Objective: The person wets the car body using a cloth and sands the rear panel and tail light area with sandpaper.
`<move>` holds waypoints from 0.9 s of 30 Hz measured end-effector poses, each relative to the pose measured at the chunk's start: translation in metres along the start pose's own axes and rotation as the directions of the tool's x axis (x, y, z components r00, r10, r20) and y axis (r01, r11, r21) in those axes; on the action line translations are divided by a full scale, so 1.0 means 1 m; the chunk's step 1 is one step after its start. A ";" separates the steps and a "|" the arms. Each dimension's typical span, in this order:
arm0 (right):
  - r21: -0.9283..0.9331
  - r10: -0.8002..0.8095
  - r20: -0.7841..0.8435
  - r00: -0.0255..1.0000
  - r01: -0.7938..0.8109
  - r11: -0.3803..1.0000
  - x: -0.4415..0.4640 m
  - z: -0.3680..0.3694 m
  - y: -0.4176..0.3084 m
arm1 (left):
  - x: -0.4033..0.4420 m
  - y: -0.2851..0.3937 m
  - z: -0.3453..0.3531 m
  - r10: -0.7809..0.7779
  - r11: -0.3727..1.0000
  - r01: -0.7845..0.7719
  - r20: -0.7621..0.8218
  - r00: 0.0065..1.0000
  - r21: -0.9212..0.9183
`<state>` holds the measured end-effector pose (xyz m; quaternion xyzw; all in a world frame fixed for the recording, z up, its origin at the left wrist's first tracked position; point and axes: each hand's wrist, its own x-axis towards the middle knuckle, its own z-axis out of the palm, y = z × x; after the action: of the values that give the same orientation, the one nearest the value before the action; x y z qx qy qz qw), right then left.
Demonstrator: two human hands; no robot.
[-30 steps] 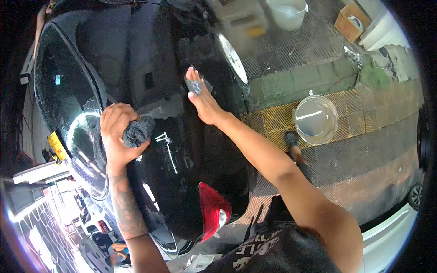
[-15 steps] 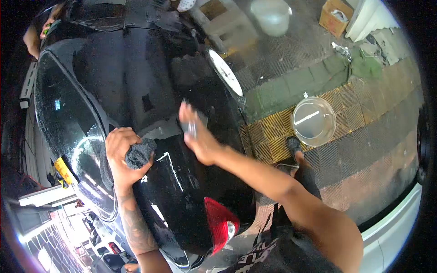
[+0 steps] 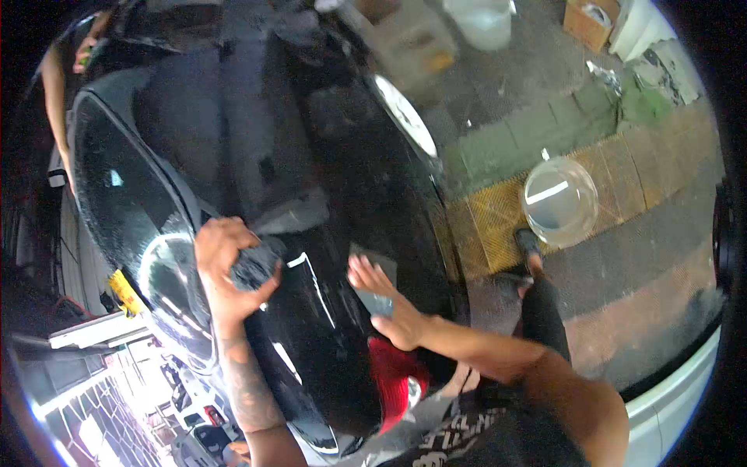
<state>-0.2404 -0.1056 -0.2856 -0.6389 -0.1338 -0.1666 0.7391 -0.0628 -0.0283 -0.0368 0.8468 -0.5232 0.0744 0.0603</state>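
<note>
Head view: left hand (image 3: 220,261) clutches dark cloth (image 3: 258,265); right hand (image 3: 402,317) lies flat on grey pad (image 3: 377,303), likely evening pressure against car (image 3: 311,358).

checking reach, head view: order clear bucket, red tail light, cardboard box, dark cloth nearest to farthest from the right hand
1. Red tail light, below the right hand
2. Dark cloth, in the left hand
3. Clear bucket, on the floor at right
4. Cardboard box, at top right
</note>
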 end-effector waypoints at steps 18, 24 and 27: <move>-0.161 -0.064 -0.085 0.994 0.050 0.986 0.106 -0.054 0.073 | 0.000 0.001 0.004 -0.007 1.000 0.007 -0.022 1.000 -0.006; 0.010 -0.013 -0.062 0.998 0.014 1.000 0.014 -0.003 0.007 | 0.001 -0.001 0.004 -0.005 1.000 0.005 -0.016 1.000 -0.010; -0.040 0.059 -0.048 0.997 -0.061 0.997 0.014 -0.007 0.002 | 0.000 0.002 0.002 -0.025 1.000 0.025 -0.001 1.000 0.006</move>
<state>-0.2271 -0.1130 -0.2824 -0.6536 -0.0936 -0.1619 0.7334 -0.0647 -0.0297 -0.0384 0.8535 -0.5123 0.0756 0.0588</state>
